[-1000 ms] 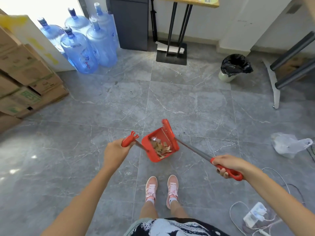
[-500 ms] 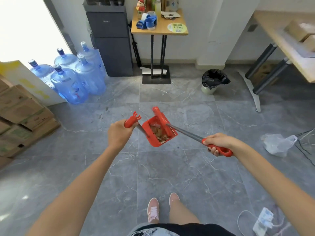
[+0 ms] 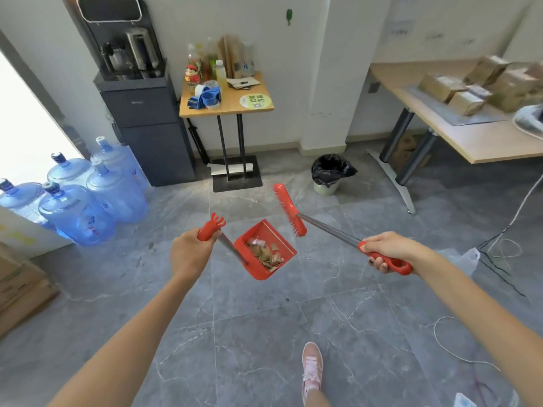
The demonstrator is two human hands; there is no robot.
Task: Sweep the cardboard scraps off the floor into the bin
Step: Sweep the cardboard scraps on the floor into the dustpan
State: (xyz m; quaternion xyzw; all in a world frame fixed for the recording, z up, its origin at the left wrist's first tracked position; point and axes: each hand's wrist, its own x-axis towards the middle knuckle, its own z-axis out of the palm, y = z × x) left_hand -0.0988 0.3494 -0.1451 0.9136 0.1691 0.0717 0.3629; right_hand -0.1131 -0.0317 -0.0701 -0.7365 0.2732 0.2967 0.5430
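Our left hand [image 3: 190,254] grips the red plastic dustpan [image 3: 264,250] holding the brown cardboard scraps [image 3: 264,251], our right hand [image 3: 387,250] grips the red broom [image 3: 289,210]; next we carry them to the black-lined bin [image 3: 330,173] by the wall and tip carefully

Scraps [image 3: 265,251] in dustpan [image 3: 266,251] – bin [image 3: 328,174] beyond, R.
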